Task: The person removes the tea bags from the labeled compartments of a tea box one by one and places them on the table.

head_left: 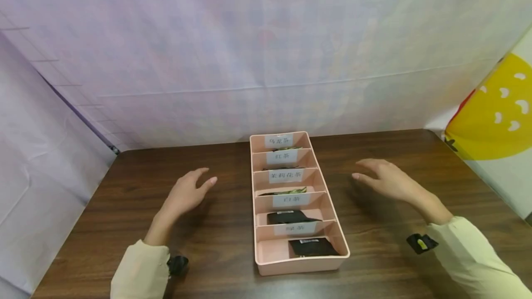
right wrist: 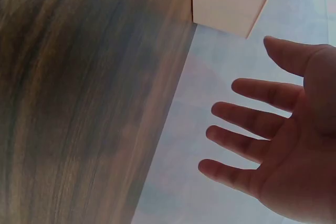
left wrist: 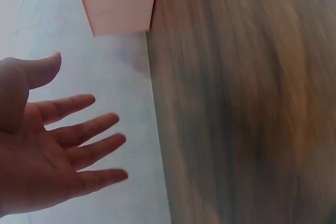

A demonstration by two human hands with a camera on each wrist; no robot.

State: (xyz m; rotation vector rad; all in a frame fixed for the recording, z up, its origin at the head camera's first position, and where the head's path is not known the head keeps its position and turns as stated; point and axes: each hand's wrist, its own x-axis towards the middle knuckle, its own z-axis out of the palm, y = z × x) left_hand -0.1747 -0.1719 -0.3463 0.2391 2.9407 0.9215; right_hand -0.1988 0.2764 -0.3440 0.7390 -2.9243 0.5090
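Note:
A long pink divided box (head_left: 266, 267) stands on the table between my hands, each of its compartments marked with a white label. Black packets lie in the two nearest compartments: one packet (head_left: 313, 247) at the front, another packet (head_left: 291, 217) behind it. A green-patterned packet (head_left: 287, 192) shows in the middle compartment, and thin edges of packets show in the far ones. To the box's left is my left hand (head_left: 187, 193), fingers spread and holding nothing. My right hand (head_left: 388, 180) hovers to its right, likewise with spread fingers. Neither hand touches the box.
The dark wooden table (head_left: 216, 243) reaches back to a pale checked cloth (head_left: 266, 50) hanging behind it. White sheeting (head_left: 37, 151) hangs at the left. A yellow patterned cloth (head_left: 494, 119) hangs at the right edge.

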